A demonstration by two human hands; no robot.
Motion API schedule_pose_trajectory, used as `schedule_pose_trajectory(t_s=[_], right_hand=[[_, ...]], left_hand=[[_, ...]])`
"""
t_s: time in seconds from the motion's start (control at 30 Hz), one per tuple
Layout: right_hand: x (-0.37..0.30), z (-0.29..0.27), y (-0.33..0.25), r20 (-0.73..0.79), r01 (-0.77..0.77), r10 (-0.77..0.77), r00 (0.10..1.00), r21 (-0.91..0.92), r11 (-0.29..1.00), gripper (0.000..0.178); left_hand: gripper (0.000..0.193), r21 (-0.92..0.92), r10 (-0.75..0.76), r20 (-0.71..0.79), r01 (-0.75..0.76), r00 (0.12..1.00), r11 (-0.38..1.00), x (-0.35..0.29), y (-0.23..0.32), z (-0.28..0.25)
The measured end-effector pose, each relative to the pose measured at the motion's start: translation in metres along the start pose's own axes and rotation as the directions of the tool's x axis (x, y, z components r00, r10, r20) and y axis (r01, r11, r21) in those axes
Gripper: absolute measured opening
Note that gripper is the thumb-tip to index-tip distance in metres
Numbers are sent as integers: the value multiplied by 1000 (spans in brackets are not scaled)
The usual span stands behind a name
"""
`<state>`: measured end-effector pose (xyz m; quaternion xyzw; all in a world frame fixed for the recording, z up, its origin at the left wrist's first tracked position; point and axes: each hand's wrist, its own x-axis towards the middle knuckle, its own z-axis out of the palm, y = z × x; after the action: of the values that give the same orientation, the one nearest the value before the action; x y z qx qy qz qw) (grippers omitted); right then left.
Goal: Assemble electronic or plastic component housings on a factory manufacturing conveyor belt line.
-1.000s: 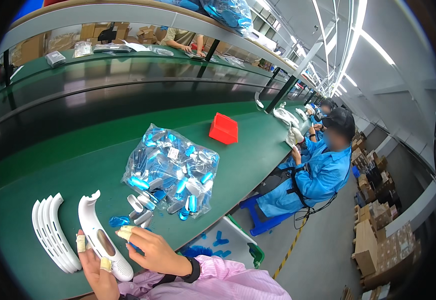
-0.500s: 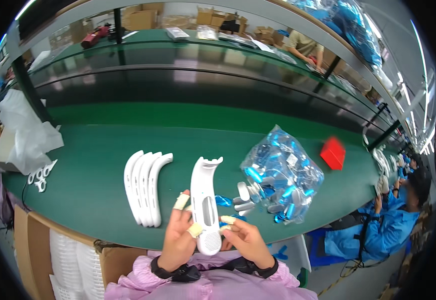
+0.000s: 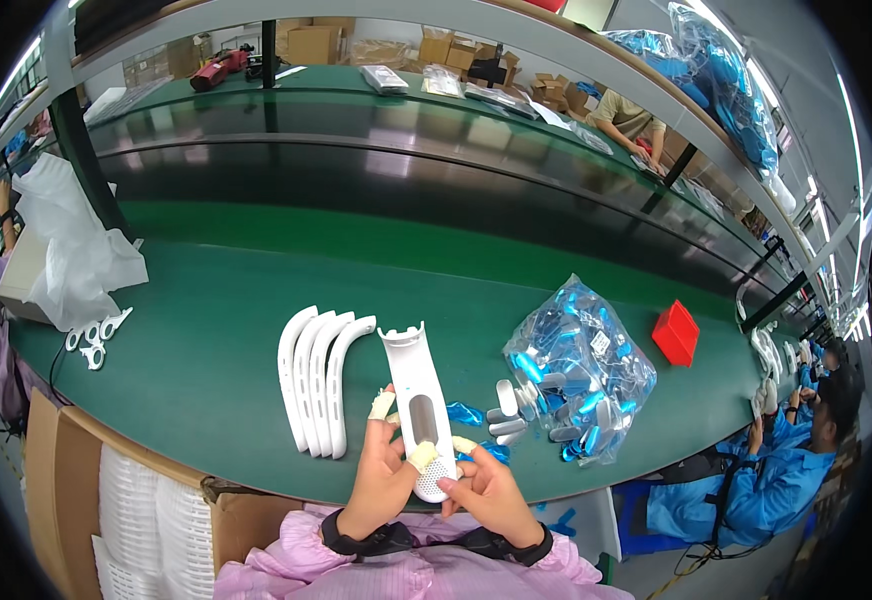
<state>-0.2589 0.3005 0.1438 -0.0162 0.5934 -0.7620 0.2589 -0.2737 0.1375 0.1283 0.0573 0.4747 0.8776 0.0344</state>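
Between my hands is a curved white plastic housing (image 3: 412,375), with a long oval slot and a perforated round end toward me. My left hand (image 3: 382,485) grips its left side, the thumb lying across the face near the holes. On the other side my right hand (image 3: 491,488) holds the lower end, its thumb by the perforations. Pale coverings wrap several fingertips. Just left lies a row of several similar white curved housings (image 3: 318,385). Right of the held one are crumpled blue film pieces (image 3: 466,413) and loose silver oval parts (image 3: 506,412).
A clear bag (image 3: 586,370) of silver and blue parts rests on the green table (image 3: 206,330). Beyond it sits a red bin (image 3: 676,333). White scissors (image 3: 99,338) lie at left beside a box with plastic sheeting (image 3: 81,240). A co-worker in blue (image 3: 756,480) sits at right.
The housing has turned in my hands and its far end now tips left. My right thumb has come onto its lower end. The whole view has shifted slightly.
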Motion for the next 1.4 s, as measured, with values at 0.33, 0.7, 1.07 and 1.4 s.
schedule_pose_trajectory(t_s=[0.33, 0.7, 1.07, 1.4], right_hand=[[-3, 4, -2, -79, 84, -88, 993, -48, 995, 54], [1, -7, -14, -86, -1, 7, 996, 67, 998, 46], [130, -93, -39, -442, 293, -305, 843, -96, 951, 38], [49, -101, -27, 65, 84, -486, 871, -996, 18, 18]], left_hand=[[90, -204, -58, 114, 81, 992, 976, 3, 8, -7], [65, 131, -38, 42, 32, 998, 991, 1, 0, -27], [19, 844, 357, -165, -56, 919, 534, 0, 24, -43], [34, 900, 288, 94, -205, 953, 384, 1, 24, -25]])
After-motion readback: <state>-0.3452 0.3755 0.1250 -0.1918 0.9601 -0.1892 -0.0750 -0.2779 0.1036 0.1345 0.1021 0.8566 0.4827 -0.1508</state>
